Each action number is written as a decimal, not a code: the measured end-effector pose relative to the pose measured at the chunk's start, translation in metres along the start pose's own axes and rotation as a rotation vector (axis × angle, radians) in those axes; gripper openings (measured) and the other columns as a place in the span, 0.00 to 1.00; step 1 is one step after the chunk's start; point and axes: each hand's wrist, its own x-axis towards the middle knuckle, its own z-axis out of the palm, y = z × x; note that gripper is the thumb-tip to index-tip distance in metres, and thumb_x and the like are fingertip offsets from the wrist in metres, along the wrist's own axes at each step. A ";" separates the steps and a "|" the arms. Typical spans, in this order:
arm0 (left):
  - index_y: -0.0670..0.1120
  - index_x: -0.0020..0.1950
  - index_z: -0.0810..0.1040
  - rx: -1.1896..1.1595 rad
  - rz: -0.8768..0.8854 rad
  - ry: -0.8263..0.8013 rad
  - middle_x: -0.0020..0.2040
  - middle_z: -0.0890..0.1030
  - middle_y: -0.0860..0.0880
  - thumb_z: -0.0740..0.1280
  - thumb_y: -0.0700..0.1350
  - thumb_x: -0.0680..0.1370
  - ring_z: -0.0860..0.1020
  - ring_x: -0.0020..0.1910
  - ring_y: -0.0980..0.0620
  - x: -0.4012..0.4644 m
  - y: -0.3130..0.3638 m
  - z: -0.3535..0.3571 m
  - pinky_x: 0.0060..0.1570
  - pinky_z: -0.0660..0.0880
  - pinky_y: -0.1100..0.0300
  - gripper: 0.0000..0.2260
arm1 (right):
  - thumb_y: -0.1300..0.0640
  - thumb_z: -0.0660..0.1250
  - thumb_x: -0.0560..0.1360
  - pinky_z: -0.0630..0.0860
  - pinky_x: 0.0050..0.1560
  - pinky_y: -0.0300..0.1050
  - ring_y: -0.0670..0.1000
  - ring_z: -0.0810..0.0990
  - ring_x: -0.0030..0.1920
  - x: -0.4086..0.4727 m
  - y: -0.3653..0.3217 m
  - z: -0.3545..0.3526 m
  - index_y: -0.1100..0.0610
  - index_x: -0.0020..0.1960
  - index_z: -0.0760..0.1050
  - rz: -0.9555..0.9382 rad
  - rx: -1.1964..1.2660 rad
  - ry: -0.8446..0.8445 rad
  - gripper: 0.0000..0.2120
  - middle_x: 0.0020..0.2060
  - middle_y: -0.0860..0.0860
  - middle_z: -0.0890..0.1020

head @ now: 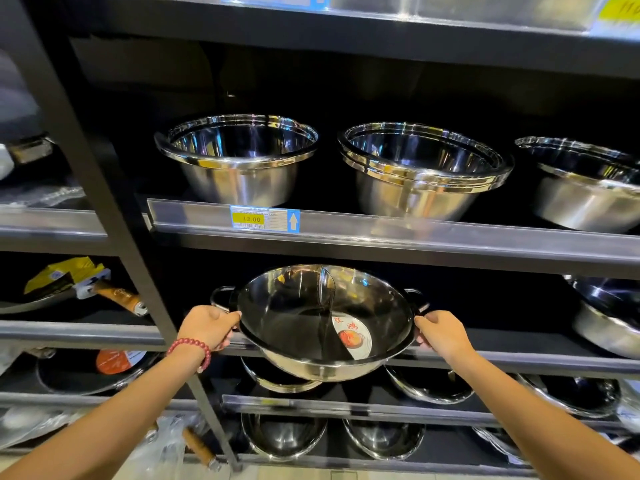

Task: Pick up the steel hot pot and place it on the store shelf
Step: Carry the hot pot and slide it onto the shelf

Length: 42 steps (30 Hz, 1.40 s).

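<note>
The steel hot pot [294,327] is a shiny round pan with a curved divider down its middle, two loop handles and a round paper label inside on the right. It is tilted toward me, at the front edge of a dark store shelf [519,362]. My left hand [206,326], with a red bead bracelet on the wrist, grips the pot's left rim by the handle. On the opposite side my right hand [441,332] grips the right rim under the other handle.
Above, a shelf [415,233] with a price tag [265,219] carries three stacks of steel bowls [239,157]. More steel bowls sit on the lower shelves and at the far right [609,317]. A black upright post [138,271] separates a left bay with pans and packaged goods.
</note>
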 end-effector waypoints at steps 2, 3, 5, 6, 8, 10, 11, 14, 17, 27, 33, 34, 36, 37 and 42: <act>0.39 0.26 0.74 -0.040 -0.016 -0.026 0.20 0.73 0.46 0.68 0.41 0.75 0.70 0.21 0.49 0.002 0.001 0.000 0.26 0.70 0.62 0.18 | 0.60 0.60 0.78 0.68 0.28 0.39 0.49 0.71 0.24 0.001 -0.001 0.001 0.60 0.29 0.70 0.024 0.046 -0.010 0.18 0.23 0.53 0.74; 0.39 0.25 0.74 -0.044 -0.020 -0.028 0.20 0.74 0.46 0.67 0.41 0.76 0.71 0.21 0.49 0.004 0.000 0.000 0.28 0.71 0.60 0.18 | 0.60 0.60 0.78 0.68 0.29 0.39 0.50 0.72 0.25 0.002 -0.002 0.003 0.60 0.29 0.71 0.037 0.076 -0.016 0.18 0.23 0.53 0.74; 0.40 0.23 0.74 -0.039 -0.020 -0.009 0.20 0.74 0.44 0.67 0.42 0.76 0.72 0.23 0.48 0.009 -0.003 0.000 0.32 0.74 0.55 0.20 | 0.60 0.60 0.79 0.69 0.31 0.40 0.51 0.73 0.27 0.005 -0.003 0.007 0.60 0.30 0.71 0.044 0.097 -0.023 0.19 0.25 0.54 0.75; 0.41 0.23 0.73 -0.032 -0.023 0.005 0.20 0.74 0.44 0.67 0.42 0.76 0.73 0.24 0.47 0.010 -0.002 0.001 0.35 0.76 0.51 0.20 | 0.60 0.59 0.79 0.69 0.31 0.40 0.51 0.73 0.27 0.007 -0.005 0.010 0.59 0.29 0.70 0.042 0.091 -0.023 0.19 0.25 0.53 0.75; 0.41 0.23 0.73 -0.023 -0.033 0.049 0.18 0.74 0.46 0.67 0.44 0.76 0.73 0.24 0.47 0.014 -0.002 0.004 0.38 0.77 0.48 0.21 | 0.59 0.58 0.79 0.68 0.30 0.40 0.51 0.74 0.27 0.013 -0.010 0.018 0.59 0.29 0.68 0.049 0.067 -0.021 0.20 0.25 0.53 0.75; 0.41 0.23 0.71 -0.007 -0.039 0.093 0.17 0.73 0.48 0.66 0.45 0.76 0.72 0.23 0.48 0.017 0.002 0.010 0.36 0.73 0.56 0.22 | 0.59 0.57 0.80 0.70 0.33 0.42 0.51 0.74 0.28 0.019 -0.015 0.025 0.58 0.30 0.66 0.066 0.042 -0.020 0.19 0.26 0.54 0.75; 0.42 0.23 0.71 -0.010 -0.040 0.107 0.17 0.73 0.48 0.66 0.45 0.77 0.72 0.23 0.48 0.019 0.004 0.012 0.36 0.72 0.57 0.22 | 0.59 0.57 0.80 0.72 0.35 0.43 0.52 0.74 0.29 0.022 -0.018 0.029 0.57 0.30 0.65 0.071 0.035 -0.022 0.19 0.26 0.54 0.75; 0.41 0.25 0.73 -0.016 -0.062 0.086 0.20 0.75 0.47 0.66 0.44 0.77 0.72 0.22 0.48 0.026 0.005 0.015 0.36 0.72 0.58 0.20 | 0.59 0.59 0.79 0.72 0.36 0.46 0.52 0.73 0.29 0.027 -0.023 0.034 0.57 0.31 0.64 0.062 0.032 -0.049 0.18 0.28 0.54 0.74; 0.40 0.26 0.73 -0.034 -0.069 -0.055 0.18 0.74 0.48 0.67 0.42 0.76 0.71 0.20 0.49 0.025 0.001 0.013 0.28 0.71 0.61 0.19 | 0.57 0.62 0.78 0.72 0.32 0.42 0.51 0.75 0.29 0.025 -0.020 0.029 0.59 0.31 0.70 0.061 0.015 -0.084 0.16 0.28 0.53 0.77; 0.38 0.28 0.72 -0.074 -0.070 -0.169 0.20 0.71 0.45 0.70 0.41 0.74 0.68 0.18 0.51 0.021 0.001 0.012 0.23 0.68 0.64 0.16 | 0.57 0.65 0.77 0.66 0.20 0.31 0.48 0.74 0.26 0.027 -0.020 0.024 0.59 0.32 0.74 0.054 0.087 -0.166 0.15 0.27 0.52 0.77; 0.41 0.26 0.72 0.013 -0.016 0.028 0.25 0.76 0.46 0.67 0.45 0.76 0.78 0.30 0.48 0.040 0.004 0.022 0.47 0.79 0.50 0.19 | 0.57 0.64 0.78 0.68 0.28 0.37 0.48 0.74 0.26 0.047 -0.033 0.050 0.59 0.33 0.73 0.084 0.130 -0.141 0.14 0.28 0.52 0.76; 0.42 0.26 0.72 0.020 -0.018 0.037 0.25 0.76 0.47 0.67 0.45 0.76 0.77 0.29 0.49 0.044 0.006 0.023 0.47 0.79 0.50 0.19 | 0.57 0.64 0.77 0.68 0.28 0.37 0.48 0.74 0.26 0.051 -0.035 0.054 0.59 0.33 0.73 0.091 0.130 -0.138 0.14 0.28 0.52 0.76; 0.42 0.25 0.71 0.004 -0.039 0.049 0.25 0.75 0.47 0.66 0.44 0.77 0.76 0.28 0.51 0.052 0.006 0.025 0.50 0.79 0.48 0.20 | 0.58 0.64 0.77 0.68 0.29 0.38 0.48 0.74 0.26 0.056 -0.038 0.061 0.59 0.35 0.73 0.104 0.132 -0.138 0.13 0.28 0.52 0.76; 0.42 0.26 0.71 -0.008 -0.054 0.053 0.26 0.75 0.47 0.66 0.44 0.77 0.76 0.28 0.51 0.056 0.005 0.026 0.51 0.79 0.47 0.19 | 0.58 0.64 0.77 0.67 0.29 0.38 0.48 0.74 0.26 0.059 -0.038 0.064 0.60 0.36 0.74 0.112 0.137 -0.139 0.11 0.28 0.51 0.76; 0.41 0.28 0.68 0.004 -0.082 0.072 0.26 0.74 0.47 0.65 0.43 0.78 0.75 0.28 0.51 0.066 -0.009 0.031 0.40 0.74 0.55 0.19 | 0.58 0.64 0.77 0.67 0.28 0.38 0.48 0.73 0.25 0.063 -0.035 0.083 0.60 0.36 0.73 0.110 0.106 -0.152 0.12 0.27 0.52 0.75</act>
